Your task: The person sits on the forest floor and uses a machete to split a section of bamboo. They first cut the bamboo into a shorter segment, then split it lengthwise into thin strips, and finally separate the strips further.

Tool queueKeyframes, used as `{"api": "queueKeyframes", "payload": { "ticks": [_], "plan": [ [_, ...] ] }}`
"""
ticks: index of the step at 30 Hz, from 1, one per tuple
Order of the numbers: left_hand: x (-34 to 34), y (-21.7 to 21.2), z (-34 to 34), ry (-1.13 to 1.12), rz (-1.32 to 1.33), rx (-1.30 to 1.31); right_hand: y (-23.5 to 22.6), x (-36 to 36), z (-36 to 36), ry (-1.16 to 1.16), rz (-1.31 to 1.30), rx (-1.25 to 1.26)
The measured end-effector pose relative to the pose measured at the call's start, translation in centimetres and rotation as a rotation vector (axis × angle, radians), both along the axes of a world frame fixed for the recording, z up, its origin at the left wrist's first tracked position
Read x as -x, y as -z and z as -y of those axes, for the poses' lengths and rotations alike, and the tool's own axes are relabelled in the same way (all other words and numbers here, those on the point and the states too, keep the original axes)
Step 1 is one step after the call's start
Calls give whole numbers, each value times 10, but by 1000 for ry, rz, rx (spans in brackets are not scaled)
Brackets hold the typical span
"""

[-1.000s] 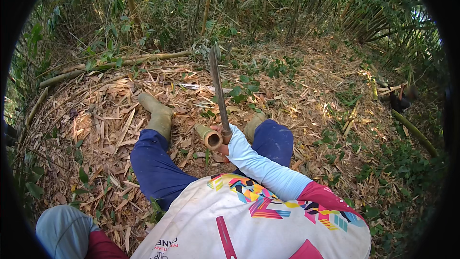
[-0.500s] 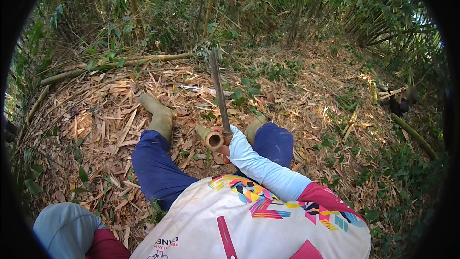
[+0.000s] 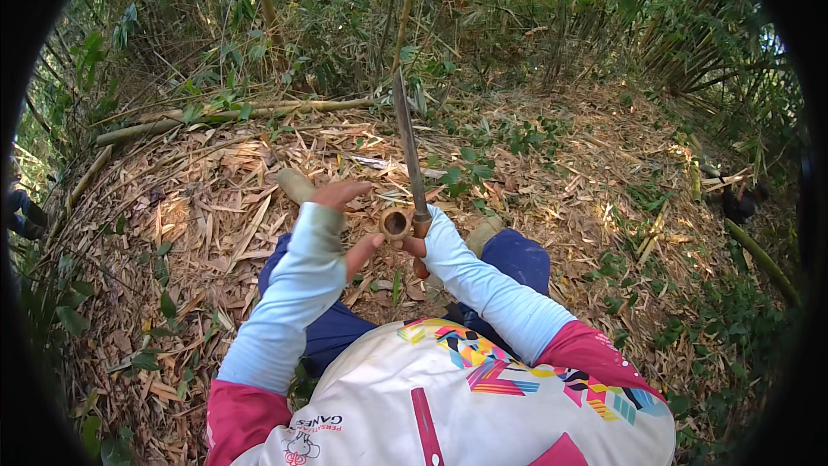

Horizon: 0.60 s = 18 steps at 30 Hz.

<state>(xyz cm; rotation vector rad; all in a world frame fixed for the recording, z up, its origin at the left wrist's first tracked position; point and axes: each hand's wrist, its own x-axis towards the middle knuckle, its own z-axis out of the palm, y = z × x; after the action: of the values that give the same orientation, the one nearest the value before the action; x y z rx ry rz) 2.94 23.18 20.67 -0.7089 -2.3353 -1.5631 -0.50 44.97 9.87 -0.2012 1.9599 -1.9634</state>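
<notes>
The right hand (image 3: 416, 247) is wrapped around the handle of a machete (image 3: 407, 147), blade pointing away, and also grasps a bamboo tube (image 3: 396, 223), its hollow end facing the body. The left hand (image 3: 333, 217) is spread, thumb and fingers apart, just beside the tube; contact cannot be told. Near the far left edge of the leaf-strewn ground (image 3: 216, 233) lies a bamboo pole (image 3: 297, 107).

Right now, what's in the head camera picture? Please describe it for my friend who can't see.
A person's right hand holds a long knife and a hollow bamboo tube; the open left hand is beside the tube. Around them lie dry leaves, with green bamboo beyond.
</notes>
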Motion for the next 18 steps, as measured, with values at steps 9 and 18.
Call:
{"api": "queueKeyframes", "payload": {
  "ticks": [9, 18],
  "plan": [
    [72, 53, -10, 50, 178, -150, -1, 51, 15, 117, -84, -18],
    [145, 92, 32, -164, 47, -207, 32, 20, -47, 194, 113, -147]
  ]
}}
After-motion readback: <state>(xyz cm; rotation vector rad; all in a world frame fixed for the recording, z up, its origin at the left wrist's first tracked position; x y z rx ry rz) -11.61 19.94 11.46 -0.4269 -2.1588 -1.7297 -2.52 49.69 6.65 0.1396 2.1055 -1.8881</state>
